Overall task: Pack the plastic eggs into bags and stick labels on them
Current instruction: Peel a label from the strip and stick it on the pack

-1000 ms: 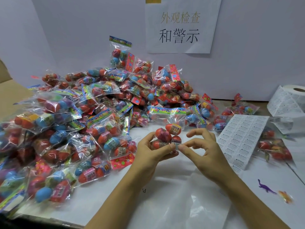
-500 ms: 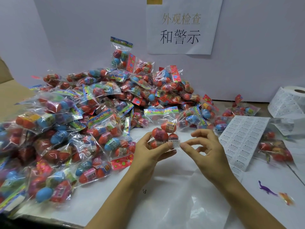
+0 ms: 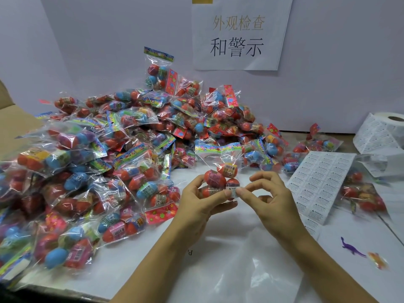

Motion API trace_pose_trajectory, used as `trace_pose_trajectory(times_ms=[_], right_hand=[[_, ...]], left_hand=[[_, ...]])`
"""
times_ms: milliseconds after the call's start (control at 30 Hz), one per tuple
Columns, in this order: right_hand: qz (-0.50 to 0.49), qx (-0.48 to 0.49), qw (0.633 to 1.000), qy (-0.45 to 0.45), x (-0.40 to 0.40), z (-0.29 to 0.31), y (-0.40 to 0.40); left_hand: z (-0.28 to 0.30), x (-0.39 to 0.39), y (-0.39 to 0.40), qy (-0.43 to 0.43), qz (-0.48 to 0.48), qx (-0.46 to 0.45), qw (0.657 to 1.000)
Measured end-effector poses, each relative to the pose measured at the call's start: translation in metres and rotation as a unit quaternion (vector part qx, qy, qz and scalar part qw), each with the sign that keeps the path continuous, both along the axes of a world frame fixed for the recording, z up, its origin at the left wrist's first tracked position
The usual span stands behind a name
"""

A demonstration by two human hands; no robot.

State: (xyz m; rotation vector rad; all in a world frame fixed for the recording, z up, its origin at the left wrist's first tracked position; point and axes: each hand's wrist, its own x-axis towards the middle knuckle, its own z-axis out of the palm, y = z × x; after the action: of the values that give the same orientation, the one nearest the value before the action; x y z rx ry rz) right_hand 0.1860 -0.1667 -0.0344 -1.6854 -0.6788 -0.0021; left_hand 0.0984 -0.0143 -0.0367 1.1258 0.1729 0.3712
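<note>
My left hand (image 3: 196,206) grips a clear bag of plastic eggs (image 3: 220,178) upright above the white table, its colourful header card on top. A small white warning label (image 3: 233,191) lies on the bag's lower front. My left thumb and my right hand's (image 3: 269,200) forefinger both press on that label; the other right fingers are curled and apart. A sheet of the same labels (image 3: 319,182) lies just right of my right hand.
A large heap of filled egg bags (image 3: 122,154) covers the table's left and back. A label roll (image 3: 384,132) sits far right, with more bags (image 3: 363,195) under the sheet's edge. A purple toy dinosaur (image 3: 352,248) and an empty clear bag (image 3: 236,265) lie near me.
The bag has dropped slightly in my left hand. My right forefinger has come in against the label on the bag's front, beside my left thumb.
</note>
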Motion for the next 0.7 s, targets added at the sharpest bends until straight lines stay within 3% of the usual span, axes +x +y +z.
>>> trace_pose_trajectory(times_ms=[233, 700], right_hand=[[0.038, 0.013, 0.993, 0.112, 0.0062, -0.0024, -0.0016], [0.064, -0.019, 0.995, 0.078, 0.0042, -0.0023, -0.0022]], left_hand=[[0.0008, 0.0006, -0.0008, 0.002, 0.005, -0.015, 1.000], [0.0015, -0.0004, 0.0013, 0.008, -0.011, -0.019, 1.000]])
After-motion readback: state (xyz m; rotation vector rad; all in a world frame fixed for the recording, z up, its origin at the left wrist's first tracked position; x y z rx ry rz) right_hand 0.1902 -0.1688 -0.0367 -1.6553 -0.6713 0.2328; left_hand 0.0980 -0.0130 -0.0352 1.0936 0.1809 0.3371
